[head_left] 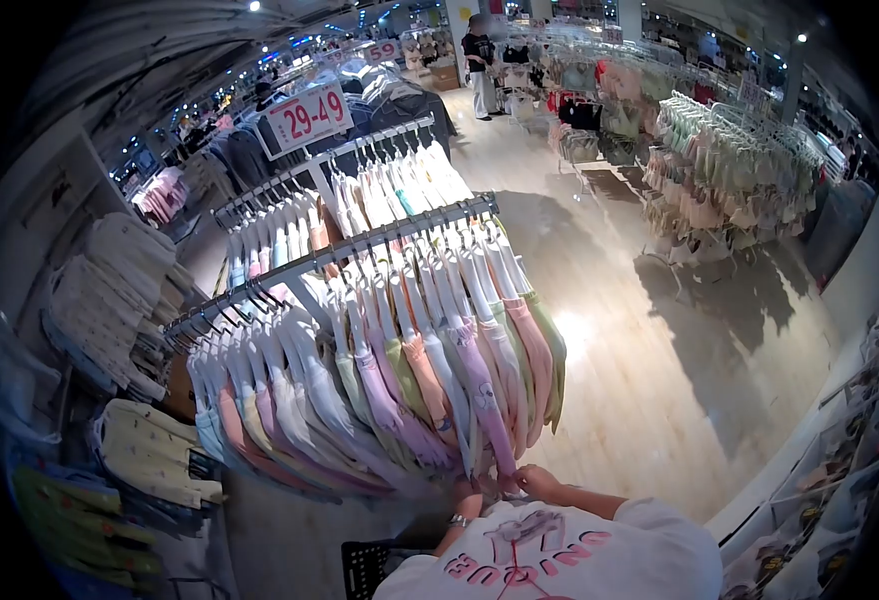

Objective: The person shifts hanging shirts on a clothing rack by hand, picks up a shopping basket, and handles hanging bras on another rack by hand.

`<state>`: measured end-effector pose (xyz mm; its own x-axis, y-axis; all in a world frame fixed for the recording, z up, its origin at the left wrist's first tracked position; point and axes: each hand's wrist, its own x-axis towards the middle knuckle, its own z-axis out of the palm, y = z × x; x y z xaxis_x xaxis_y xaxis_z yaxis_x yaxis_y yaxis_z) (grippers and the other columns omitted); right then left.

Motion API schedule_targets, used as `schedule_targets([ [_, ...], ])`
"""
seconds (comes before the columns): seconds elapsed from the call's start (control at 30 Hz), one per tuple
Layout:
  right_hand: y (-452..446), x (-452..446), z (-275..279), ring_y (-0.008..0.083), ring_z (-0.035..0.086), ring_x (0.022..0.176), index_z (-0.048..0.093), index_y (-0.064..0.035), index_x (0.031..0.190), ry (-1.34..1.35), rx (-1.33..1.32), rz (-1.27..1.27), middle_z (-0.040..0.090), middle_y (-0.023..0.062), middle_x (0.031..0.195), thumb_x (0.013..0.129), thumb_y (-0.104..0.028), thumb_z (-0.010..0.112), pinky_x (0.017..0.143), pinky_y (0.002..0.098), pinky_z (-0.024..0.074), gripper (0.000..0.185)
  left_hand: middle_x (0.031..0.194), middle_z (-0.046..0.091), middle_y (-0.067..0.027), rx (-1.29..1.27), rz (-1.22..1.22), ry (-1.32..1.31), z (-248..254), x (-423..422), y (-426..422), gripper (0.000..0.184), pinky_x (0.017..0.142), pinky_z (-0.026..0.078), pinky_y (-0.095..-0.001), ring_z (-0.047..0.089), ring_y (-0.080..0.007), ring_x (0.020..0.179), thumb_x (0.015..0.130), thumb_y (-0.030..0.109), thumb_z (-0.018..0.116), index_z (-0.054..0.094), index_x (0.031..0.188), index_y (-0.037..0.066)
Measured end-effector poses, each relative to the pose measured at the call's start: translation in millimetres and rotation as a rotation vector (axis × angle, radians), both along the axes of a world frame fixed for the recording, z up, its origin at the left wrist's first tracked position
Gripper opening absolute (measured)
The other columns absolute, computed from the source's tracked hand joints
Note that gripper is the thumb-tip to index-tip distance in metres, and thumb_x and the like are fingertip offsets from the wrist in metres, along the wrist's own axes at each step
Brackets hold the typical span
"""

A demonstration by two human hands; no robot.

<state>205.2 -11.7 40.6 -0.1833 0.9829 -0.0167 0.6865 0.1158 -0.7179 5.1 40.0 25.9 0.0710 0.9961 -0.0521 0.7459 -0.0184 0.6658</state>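
Note:
A lilac long-sleeved top (pixel 479 380) hangs from a white hanger near the right end of the front rail. My right hand (pixel 533 481) pinches the lower end of this top, fingers closed on the fabric. Just left of it is my left hand (pixel 468 494), with a band at the wrist, close against the lower edges of the hanging clothes. Its fingers are blurred and partly hidden, so I cannot tell whether they hold cloth. Peach, green, white and lilac garments hang tightly on both sides of the held top.
A metal double rack (pixel 334 255) carries the clothes, with a price sign (pixel 309 120) above. A black basket (pixel 364 570) is low by my left side. Folded clothes (pixel 154 455) stand at left. Underwear racks (pixel 724 170) and a person (pixel 479 65) are beyond the wooden floor.

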Motion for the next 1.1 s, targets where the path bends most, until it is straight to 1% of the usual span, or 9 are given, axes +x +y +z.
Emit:
schedule_targets([
  [0.2, -1.3, -5.9, 22.9, 0.0330, 0.059, 0.084, 0.064, -0.0016, 0.087, 0.053, 0.011, 0.027, 0.063, 0.0154, 0.085, 0.073, -0.005, 0.057, 0.077, 0.0408, 0.0473, 0.016, 0.076, 0.061, -0.0233, 0.011, 0.016, 0.172, 17.0, -8.9, 0.9, 0.034, 0.060, 0.046, -0.0484, 0.059, -0.0414, 0.067, 0.084, 0.033, 0.053, 0.062, 0.081, 0.000],
  [0.27, -1.3, -3.6, 7.1, 0.0334, 0.059, 0.084, 0.064, -0.0016, 0.087, 0.075, 0.001, 0.019, 0.063, 0.0158, 0.085, 0.073, -0.004, 0.056, 0.077, 0.0412, 0.0472, 0.016, 0.075, 0.062, -0.0227, -0.082, 0.015, 0.162, 30.8, -6.2, -0.8, 0.037, 0.058, 0.046, -0.0486, 0.060, -0.0409, 0.065, 0.083, 0.037, 0.055, 0.063, 0.080, 0.001],
  [0.37, 4.3, 2.4, -5.0, 0.0337, 0.059, 0.083, 0.063, -0.0013, 0.087, 0.017, -0.019, 0.039, 0.063, 0.0164, 0.085, 0.073, -0.005, 0.056, 0.076, 0.0415, 0.0471, 0.016, 0.075, 0.062, -0.0223, -0.076, -0.049, 0.203, 17.0, -7.3, 3.2, 0.041, 0.057, 0.047, -0.0486, 0.061, -0.0400, 0.064, 0.081, 0.042, 0.057, 0.064, 0.082, 0.002],
  [0.5, 1.3, -4.5, -2.4, 0.0348, 0.059, 0.080, 0.062, -0.0009, 0.085, 0.056, -0.034, 0.080, 0.062, 0.0179, 0.084, 0.072, -0.006, 0.057, 0.073, 0.0421, 0.0473, 0.015, 0.077, 0.063, -0.0216, -0.064, -0.071, 0.259, 35.7, 2.3, -7.5, 0.040, 0.062, 0.048, -0.0475, 0.061, -0.0398, 0.068, 0.081, 0.042, 0.057, 0.064, 0.082, 0.003],
  [0.6, -1.0, -3.2, 6.7, 0.0356, 0.059, 0.078, 0.062, -0.0011, 0.086, 0.022, -0.051, 0.109, 0.062, 0.0187, 0.083, 0.073, -0.006, 0.056, 0.071, 0.0427, 0.0474, 0.015, 0.079, 0.063, -0.0220, -0.063, -0.027, 0.189, 34.8, 8.3, -17.0, 0.039, 0.064, 0.049, -0.0466, 0.061, -0.0401, 0.072, 0.082, 0.041, 0.057, 0.065, 0.084, 0.003],
  [0.73, -3.9, 1.3, 15.3, 0.0363, 0.059, 0.079, 0.062, -0.0020, 0.089, 0.083, -0.077, 0.013, 0.062, 0.0194, 0.081, 0.074, -0.006, 0.056, 0.071, 0.0427, 0.0474, 0.016, 0.083, 0.064, -0.0206, -0.116, -0.153, 0.044, -2.6, 4.5, -11.3, 0.038, 0.066, 0.048, -0.0464, 0.061, -0.0406, 0.075, 0.082, 0.041, 0.057, 0.064, 0.090, 0.004],
  [0.9, -8.9, -5.9, -33.5, 0.0359, 0.059, 0.081, 0.061, -0.0024, 0.096, 0.040, -0.119, -0.012, 0.062, 0.0193, 0.086, 0.078, -0.007, 0.055, 0.073, 0.0413, 0.0477, 0.020, 0.087, 0.064, -0.0204, -0.329, -0.194, 0.165, -12.1, 0.4, -22.6, 0.037, 0.069, 0.047, -0.0466, 0.060, -0.0405, 0.078, 0.081, 0.036, 0.058, 0.063, 0.097, 0.003],
  [1.0, -13.8, -0.4, 4.9, 0.0343, 0.059, 0.085, 0.062, -0.0034, 0.097, 0.040, -0.127, 0.053, 0.062, 0.0180, 0.091, 0.078, -0.007, 0.055, 0.077, 0.0403, 0.0471, 0.021, 0.091, 0.063, -0.0216, -0.384, -0.161, 0.089, -20.3, -2.6, -26.0, 0.039, 0.073, 0.047, -0.0463, 0.060, -0.0406, 0.083, 0.081, 0.038, 0.058, 0.063, 0.100, 0.004],
  [1.1, -16.2, 4.9, 5.8, 0.0329, 0.058, 0.089, 0.063, -0.0043, 0.098, 0.020, -0.110, 0.000, 0.062, 0.0167, 0.093, 0.077, -0.007, 0.056, 0.080, 0.0396, 0.0462, 0.022, 0.084, 0.064, -0.0203, -0.324, -0.198, -0.007, -12.9, -4.0, -19.6, 0.035, 0.068, 0.047, -0.0469, 0.060, -0.0402, 0.080, 0.082, 0.037, 0.056, 0.063, 0.093, 0.004],
])
